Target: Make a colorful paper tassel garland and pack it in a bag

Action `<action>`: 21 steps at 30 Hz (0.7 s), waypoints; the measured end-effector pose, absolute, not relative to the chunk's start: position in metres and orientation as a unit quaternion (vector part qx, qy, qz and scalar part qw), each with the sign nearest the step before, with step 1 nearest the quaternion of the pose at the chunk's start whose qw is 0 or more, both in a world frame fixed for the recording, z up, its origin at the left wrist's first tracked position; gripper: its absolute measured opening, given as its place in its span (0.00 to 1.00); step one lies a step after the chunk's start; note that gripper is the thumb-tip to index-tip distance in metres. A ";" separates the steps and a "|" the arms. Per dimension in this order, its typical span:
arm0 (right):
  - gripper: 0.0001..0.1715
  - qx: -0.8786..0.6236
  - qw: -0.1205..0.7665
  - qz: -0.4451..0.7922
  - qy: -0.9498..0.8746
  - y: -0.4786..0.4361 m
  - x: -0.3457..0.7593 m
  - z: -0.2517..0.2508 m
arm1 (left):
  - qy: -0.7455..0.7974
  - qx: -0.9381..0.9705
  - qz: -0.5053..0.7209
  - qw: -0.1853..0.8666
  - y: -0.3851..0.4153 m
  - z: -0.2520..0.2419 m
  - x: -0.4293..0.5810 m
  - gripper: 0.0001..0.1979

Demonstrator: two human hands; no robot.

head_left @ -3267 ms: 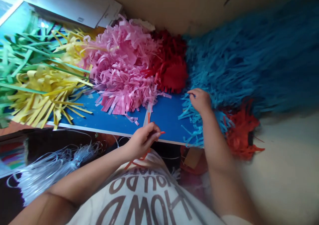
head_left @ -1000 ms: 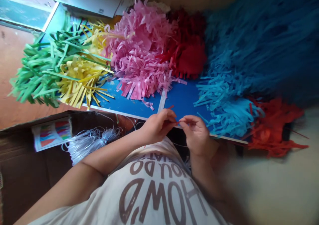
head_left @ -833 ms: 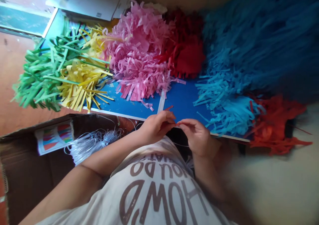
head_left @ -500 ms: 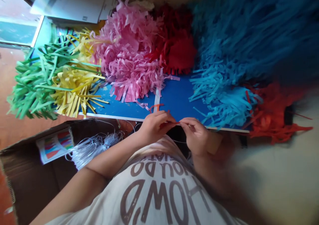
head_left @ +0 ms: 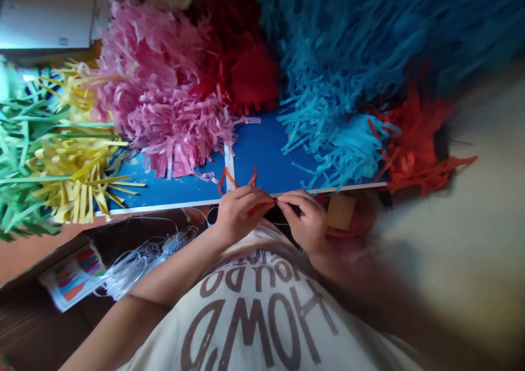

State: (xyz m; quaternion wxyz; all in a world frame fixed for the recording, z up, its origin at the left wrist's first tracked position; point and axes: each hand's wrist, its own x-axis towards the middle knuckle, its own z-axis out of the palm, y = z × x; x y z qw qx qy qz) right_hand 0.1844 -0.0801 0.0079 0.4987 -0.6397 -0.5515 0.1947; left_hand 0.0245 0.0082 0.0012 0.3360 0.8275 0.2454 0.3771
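My left hand (head_left: 241, 212) and my right hand (head_left: 305, 218) meet fingertip to fingertip at the front edge of the blue table (head_left: 262, 146). Both are closed in a pinch on a thin red paper piece that is mostly hidden between the fingers. Loose ends of an orange-red paper strip (head_left: 225, 178) stick up behind my left hand. Beyond the hands lie fringed paper bunches: pink (head_left: 176, 108), dark red (head_left: 254, 78) and light blue (head_left: 356, 146).
Green (head_left: 24, 157) and yellow (head_left: 77, 168) fringes lie at the left, an orange-red bunch (head_left: 418, 157) at the right corner. A cardboard box (head_left: 24, 322) with white string (head_left: 135, 267) stands below left. White papers (head_left: 49, 15) are at the upper left.
The view has turned, so the table and the paper bunches sit further left. The orange-red strip ends stand up more behind my left hand. Both hands stay pinched together.
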 end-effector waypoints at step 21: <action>0.22 -0.805 0.489 0.208 -0.264 -0.167 0.230 -0.056 | 0.232 0.849 0.197 0.431 0.009 -0.007 0.013 0.07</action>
